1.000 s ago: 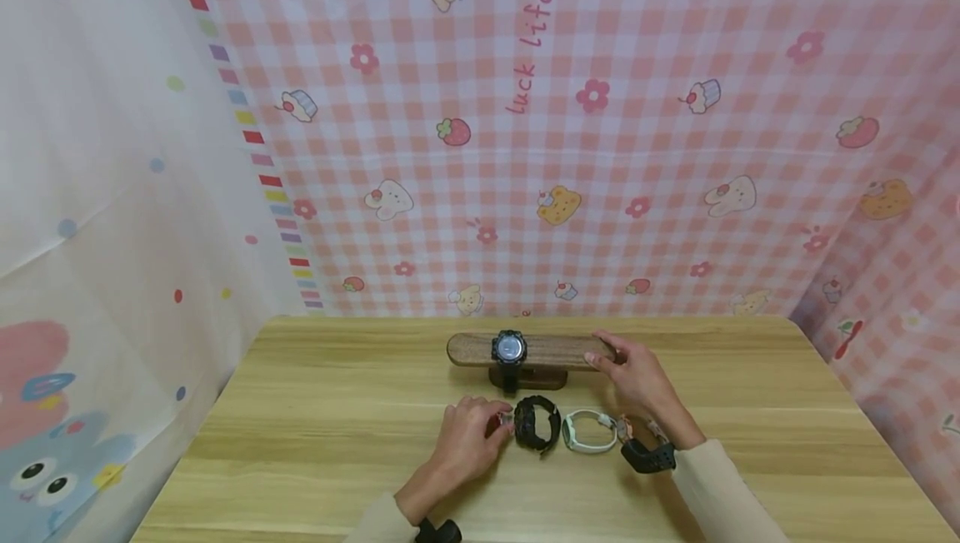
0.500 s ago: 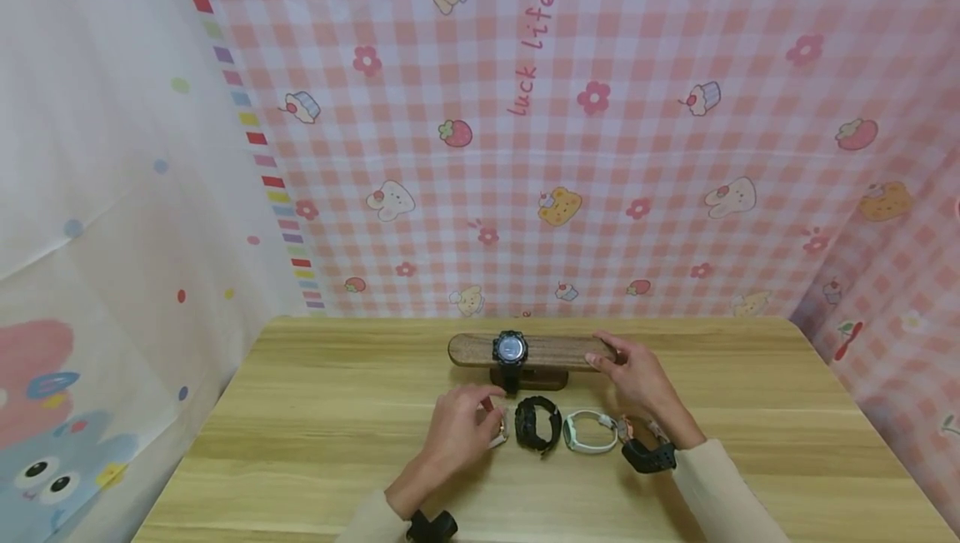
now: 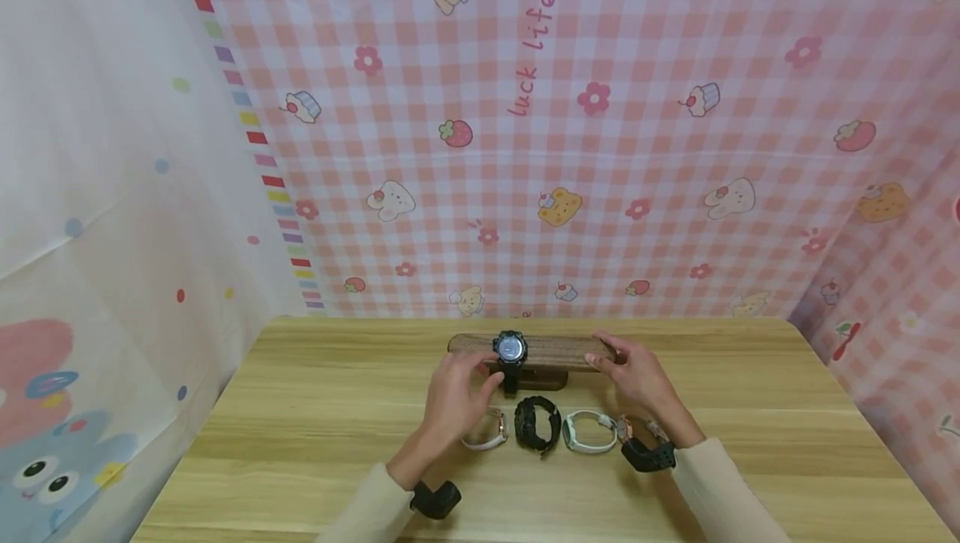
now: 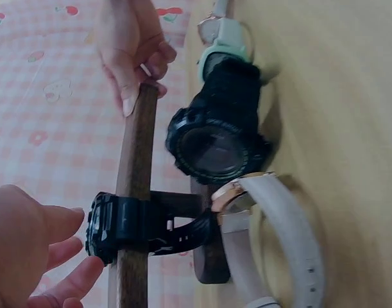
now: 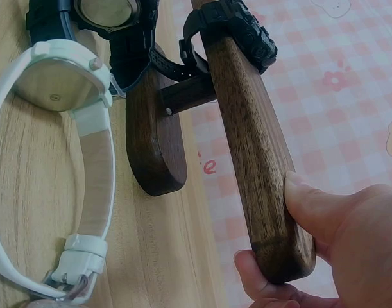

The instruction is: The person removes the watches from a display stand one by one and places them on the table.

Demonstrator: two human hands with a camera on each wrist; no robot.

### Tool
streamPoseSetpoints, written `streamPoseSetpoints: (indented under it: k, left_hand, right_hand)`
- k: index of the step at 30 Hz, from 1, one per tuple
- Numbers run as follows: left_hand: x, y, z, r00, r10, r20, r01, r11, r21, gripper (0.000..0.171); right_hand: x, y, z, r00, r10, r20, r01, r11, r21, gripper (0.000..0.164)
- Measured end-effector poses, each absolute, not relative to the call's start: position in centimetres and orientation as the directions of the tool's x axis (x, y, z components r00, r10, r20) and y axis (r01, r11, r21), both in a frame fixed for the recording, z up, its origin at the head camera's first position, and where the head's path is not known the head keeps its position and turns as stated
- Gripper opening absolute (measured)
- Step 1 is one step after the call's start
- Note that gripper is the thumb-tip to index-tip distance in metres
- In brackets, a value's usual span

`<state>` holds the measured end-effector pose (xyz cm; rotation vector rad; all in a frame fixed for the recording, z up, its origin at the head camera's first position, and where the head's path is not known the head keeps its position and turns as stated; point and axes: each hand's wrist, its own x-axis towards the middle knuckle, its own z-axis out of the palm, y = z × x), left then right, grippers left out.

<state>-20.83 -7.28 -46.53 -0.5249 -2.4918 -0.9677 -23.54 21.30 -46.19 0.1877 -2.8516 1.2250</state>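
Observation:
A black digital watch (image 3: pixel 511 348) is strapped round the bar of a dark wooden watch stand (image 3: pixel 558 350). My left hand (image 3: pixel 452 391) reaches to this watch from the left; in the left wrist view its fingertips (image 4: pixel 72 219) are right at the watch case, not wrapped round it. The right end of the bar is gripped by my right hand (image 3: pixel 639 376), thumb (image 5: pixel 305 192) on one face and fingers underneath. Below my left hand, a white-strapped watch with a rose-gold case (image 4: pixel 237 196) rests on the table, partly hidden in the head view.
Along the row in front of the stand lie a second black watch (image 3: pixel 537 425), a mint-white watch (image 3: pixel 590 432) and a rose-gold watch (image 3: pixel 626 428), the last partly behind the right wrist's black camera (image 3: pixel 648 455). A checked curtain (image 3: pixel 570 151) hangs behind the wooden table (image 3: pixel 315 410).
My left hand has let go of the white-strapped watch and moved up and away to the watch on the stand. My right hand has kept its grip on the bar's end.

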Motion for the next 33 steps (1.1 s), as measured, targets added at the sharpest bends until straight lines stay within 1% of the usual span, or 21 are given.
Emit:
streamPoseSetpoints:
  k: [10, 17, 21, 25, 28, 33]
  left_hand:
    - [-22.5, -7.0, -45.7, -0.884, 0.149, 0.444, 0.434, 0.614, 0.659, 0.043]
    - [-23.2, -6.5, -45.5, -0.906, 0.135, 0.401, 0.387, 0.648, 0.656, 0.052]
    - [-23.7, -6.3, -45.5, -0.925, 0.143, 0.352, 0.352, 0.675, 0.649, 0.061]
    - [-23.9, -6.0, -45.7, -0.931, 0.148, 0.335, 0.337, 0.701, 0.628, 0.068]
    - [-24.0, -5.7, -45.9, -0.930, 0.142, 0.340, 0.334, 0.714, 0.615, 0.070]
    - [-24.1, -5.4, -46.0, -0.922, 0.137, 0.362, 0.341, 0.730, 0.592, 0.067]
  right_hand:
    - [-23.5, 21.4, -46.3, -0.994, -0.094, 0.063, -0.110, 0.685, -0.720, 0.053]
    - [-23.6, 21.4, -46.3, -0.994, -0.091, 0.061, -0.107, 0.675, -0.730, 0.052]
    - [-23.6, 21.4, -46.3, -0.994, -0.090, 0.056, -0.102, 0.666, -0.739, 0.052]
    - [-23.6, 21.4, -46.3, -0.994, -0.092, 0.055, -0.102, 0.662, -0.743, 0.052]
    - [-23.6, 21.4, -46.4, -0.994, -0.091, 0.055, -0.102, 0.665, -0.740, 0.052]
    - [-23.6, 21.4, -46.3, -0.994, -0.093, 0.058, -0.106, 0.675, -0.730, 0.052]
